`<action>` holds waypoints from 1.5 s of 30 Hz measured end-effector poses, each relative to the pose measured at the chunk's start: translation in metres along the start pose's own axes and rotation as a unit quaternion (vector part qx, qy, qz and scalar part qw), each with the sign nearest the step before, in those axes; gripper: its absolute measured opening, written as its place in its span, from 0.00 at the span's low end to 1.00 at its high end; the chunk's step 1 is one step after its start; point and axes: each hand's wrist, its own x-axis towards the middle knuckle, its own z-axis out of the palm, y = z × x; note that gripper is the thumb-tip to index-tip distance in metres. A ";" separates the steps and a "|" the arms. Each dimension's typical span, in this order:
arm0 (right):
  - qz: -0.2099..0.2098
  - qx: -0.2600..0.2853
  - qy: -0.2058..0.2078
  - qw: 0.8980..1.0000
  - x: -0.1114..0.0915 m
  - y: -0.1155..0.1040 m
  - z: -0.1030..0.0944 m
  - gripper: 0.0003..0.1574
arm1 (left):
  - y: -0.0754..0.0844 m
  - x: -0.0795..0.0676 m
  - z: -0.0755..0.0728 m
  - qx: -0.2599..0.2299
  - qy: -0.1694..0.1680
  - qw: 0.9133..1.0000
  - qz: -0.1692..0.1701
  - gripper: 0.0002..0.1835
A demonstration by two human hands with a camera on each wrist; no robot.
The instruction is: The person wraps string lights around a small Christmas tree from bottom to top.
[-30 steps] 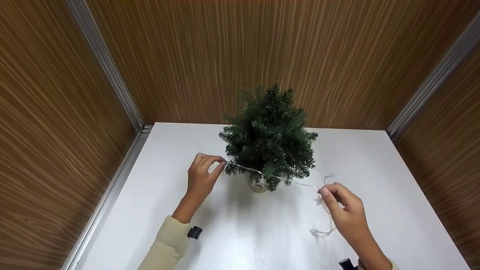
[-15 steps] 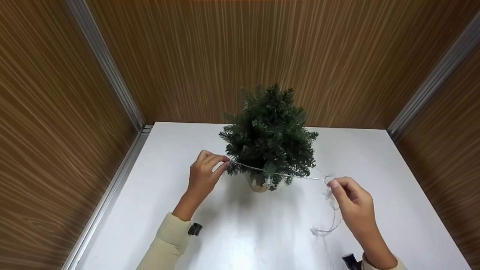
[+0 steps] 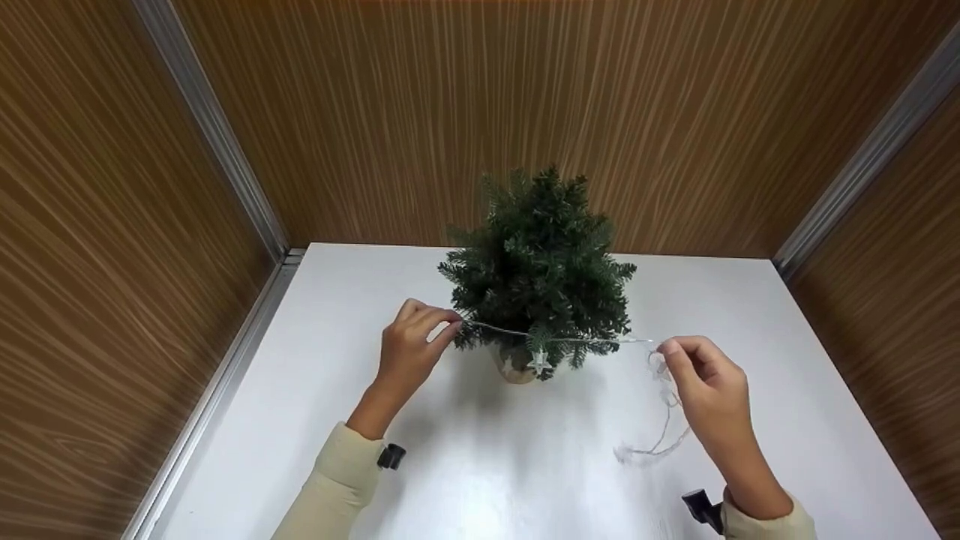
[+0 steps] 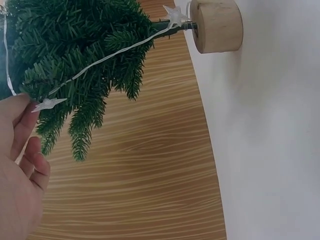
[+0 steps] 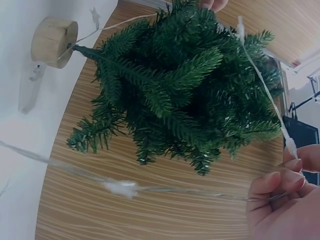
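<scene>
String of clear stars (image 3: 592, 341): one length is stretching between two hands, in front of a small tree's lower branches; a looser length is trailing below the right hand, above or on the table, contact not clear.

Sleeves (image 3: 346, 465), two, pale: bearing black wrist attachments (image 3: 391, 457).

Right hand (image 3: 709, 386): thumb and fingers are pinching the string, beyond the tree's right edge.

Left hand (image 3: 409, 346): thumb and fingertips are closing narrowly on the string, beside the lower left branches; one star is sitting at the fingertips in the left wrist view.

Star (image 3: 539, 363): hanging before the base.

Tree (image 3: 547, 262), green: standing upright on a round wooden base (image 4: 221, 26); another star (image 4: 174, 16) is resting close by the trunk.

Table (image 3: 510, 480), white: supporting the tree.

Back panel (image 3: 480, 112), wood-grained: rising behind.
</scene>
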 end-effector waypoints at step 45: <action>0.075 -0.047 -0.015 0.996 0.009 0.035 0.004 0.12 | 0.180 -0.006 0.045 -0.240 0.078 0.961 0.114 0.08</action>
